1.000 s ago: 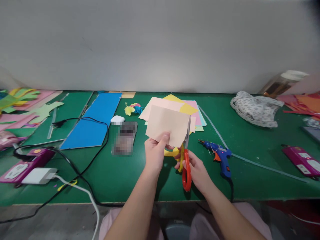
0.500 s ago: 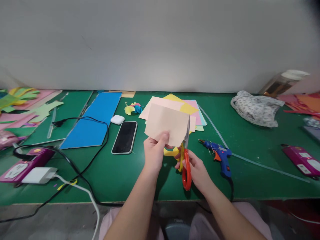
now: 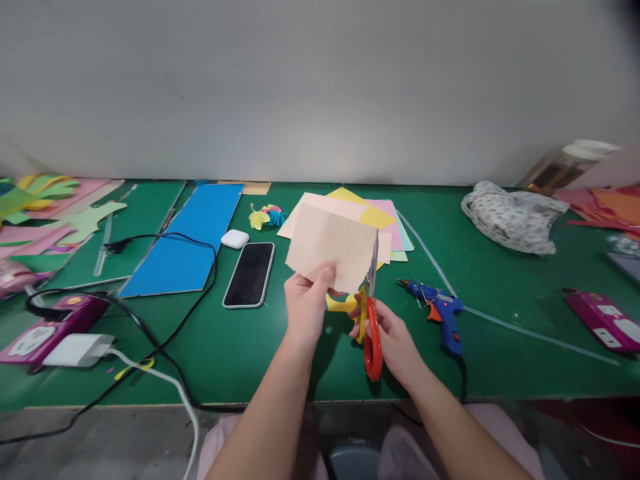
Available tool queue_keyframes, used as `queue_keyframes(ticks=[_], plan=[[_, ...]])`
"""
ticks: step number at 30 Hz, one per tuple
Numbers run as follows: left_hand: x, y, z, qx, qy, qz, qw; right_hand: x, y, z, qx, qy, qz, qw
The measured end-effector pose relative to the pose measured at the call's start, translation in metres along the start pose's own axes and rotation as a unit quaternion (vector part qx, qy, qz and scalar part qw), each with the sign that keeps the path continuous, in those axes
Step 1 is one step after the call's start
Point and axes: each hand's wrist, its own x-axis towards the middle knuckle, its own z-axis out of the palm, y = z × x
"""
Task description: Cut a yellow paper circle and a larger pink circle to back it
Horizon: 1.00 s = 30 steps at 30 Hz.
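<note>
A pale peach sheet of paper (image 3: 330,243) is pinched at its lower edge by my left hand (image 3: 310,297), thumb on top. My right hand (image 3: 387,333) is closed on scissors (image 3: 373,340) with red and yellow handles. Their blades point away from me and lie along the sheet's right edge. A yellow piece (image 3: 341,304) shows between the two hands, below the sheet. Behind the held sheet lies a stack of coloured papers (image 3: 384,217) on the green table (image 3: 270,373).
To the right are a blue glue gun (image 3: 440,310), a patterned cloth (image 3: 515,217) and a purple power strip (image 3: 605,321). A phone (image 3: 250,275), white case (image 3: 235,239), blue board (image 3: 187,243), cables and another power strip (image 3: 57,330) sit to the left.
My left hand and the peach sheet have shifted slightly to the left. The scissors have moved very little and remain at the sheet's right edge.
</note>
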Motion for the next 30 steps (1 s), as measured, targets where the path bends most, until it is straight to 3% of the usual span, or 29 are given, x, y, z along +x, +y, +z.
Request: queue_keyframes(ticks=[30], plan=[[0.008, 0.011, -0.007, -0.027, 0.044, 0.060, 0.997, 0.000, -0.004, -0.001, -0.007, -0.018, -0.002, 1.000]])
